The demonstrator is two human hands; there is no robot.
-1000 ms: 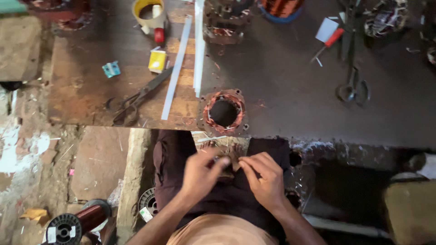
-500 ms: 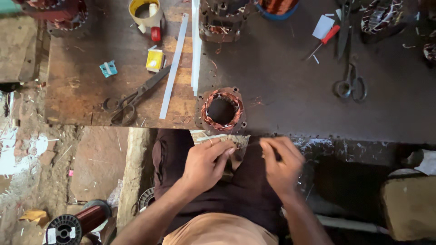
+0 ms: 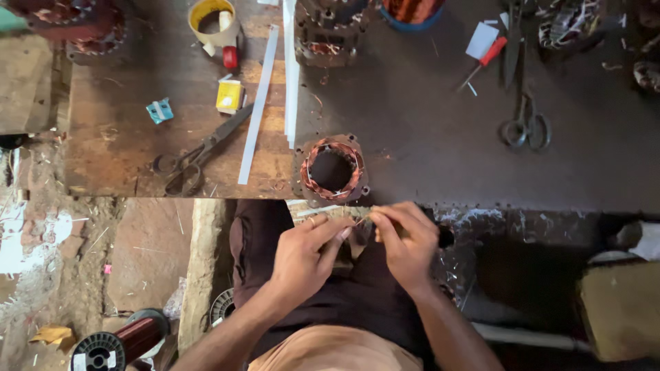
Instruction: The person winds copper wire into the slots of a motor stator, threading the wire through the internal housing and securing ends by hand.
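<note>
Both my hands are over my lap, just below the workbench edge. My left hand (image 3: 302, 254) and my right hand (image 3: 405, 242) pinch a small brownish folded piece (image 3: 357, 237) between their fingertips; what it is made of I cannot tell. A thin white strip (image 3: 320, 210) lies just above my left fingers. Right above the hands, a motor stator (image 3: 331, 168) with copper windings sits at the front edge of the dark wooden bench (image 3: 426, 158).
On the bench lie black scissors (image 3: 199, 154), long white strips (image 3: 258, 103), a yellow tape roll (image 3: 213, 19), a small yellow box (image 3: 229, 95), a second pair of scissors (image 3: 526, 127), a red-handled screwdriver (image 3: 485, 60) and more stators (image 3: 328, 34). A copper wire spool (image 3: 117, 343) lies on the floor at left.
My hands have come back together at the small piece after being slightly apart, and have moved up a little toward the bench edge. The view has shifted slightly.
</note>
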